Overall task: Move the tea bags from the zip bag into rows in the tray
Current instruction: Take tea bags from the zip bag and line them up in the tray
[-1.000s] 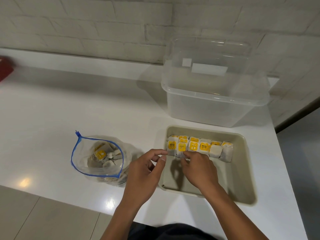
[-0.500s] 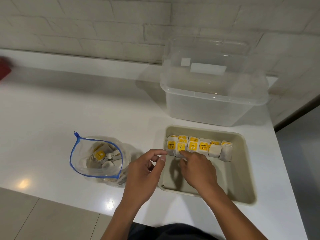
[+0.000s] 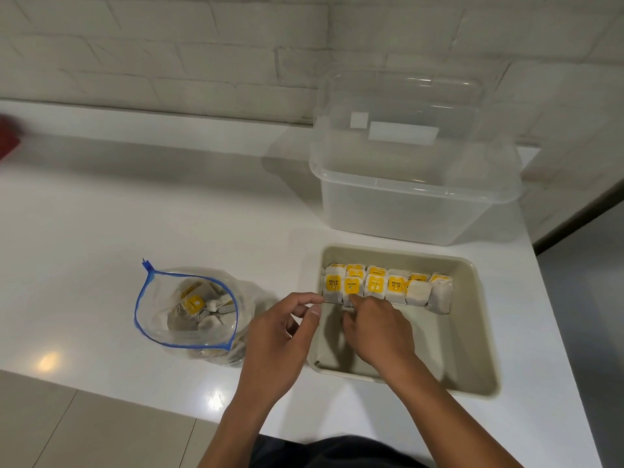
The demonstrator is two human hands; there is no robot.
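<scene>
Both hands were down at the shallow beige plastic tray [image 3: 479, 332] on the white countertop [image 3: 101, 224]. Right hand [image 3: 378, 327] reached into the tray, fingertips pressed vs. the second bag from the left in the front row of the paper tea bags w/ yellow tags [image 3: 388, 287]; couldn't tell whether it pinched that bag or only pushed it. Left hand [image 3: 280, 336] hovered at the tray's left wall, fingers loosely curled, index tip near the leftmost bag, nothing visibly held. Hands were close together, not touching.

Tea bags stood in two rows across the far end of the tray, back row mostly hidden behind the front one; the two rightmost front bags showed plain paper, no tag facing up. Near part of the tray floor was bare.

Left of the tray, just beside it, the clear zip bag w/ a blue seal [image 3: 189, 309] sat open, more tea bags loose inside. Behind the tray stood a clear plastic storage tub w/ lid [image 3: 412, 184], against the white brick wall [image 3: 169, 55].
</scene>
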